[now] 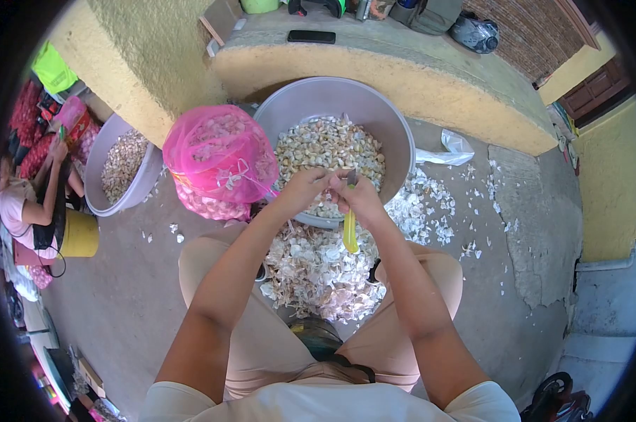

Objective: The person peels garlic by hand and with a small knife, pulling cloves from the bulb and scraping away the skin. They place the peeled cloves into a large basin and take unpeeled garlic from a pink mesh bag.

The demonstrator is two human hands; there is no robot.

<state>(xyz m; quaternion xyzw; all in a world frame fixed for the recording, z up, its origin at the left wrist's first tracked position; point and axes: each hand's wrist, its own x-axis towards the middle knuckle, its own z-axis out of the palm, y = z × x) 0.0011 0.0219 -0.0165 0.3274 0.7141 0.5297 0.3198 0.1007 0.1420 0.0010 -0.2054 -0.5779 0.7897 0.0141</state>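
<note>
My right hand (362, 200) is closed around a small knife (350, 233); its yellow handle hangs below the fingers and the short blade pokes out above. Against it, my left hand (308, 188) pinches a small pale piece that looks like a garlic clove, mostly hidden by the fingers. Both hands meet over the near rim of a large grey basin (397, 133) that holds many garlic cloves (332, 144). Between my feet lies a heap of papery garlic skins (321, 271).
A pink mesh sack (219, 151) of garlic stands left of the basin. Farther left, a person (33, 204) sits by another basin (93, 169) of cloves. A low ledge (381, 70) bearing a phone (312, 36) runs behind. A plastic bag (450, 150) and scattered skins lie right.
</note>
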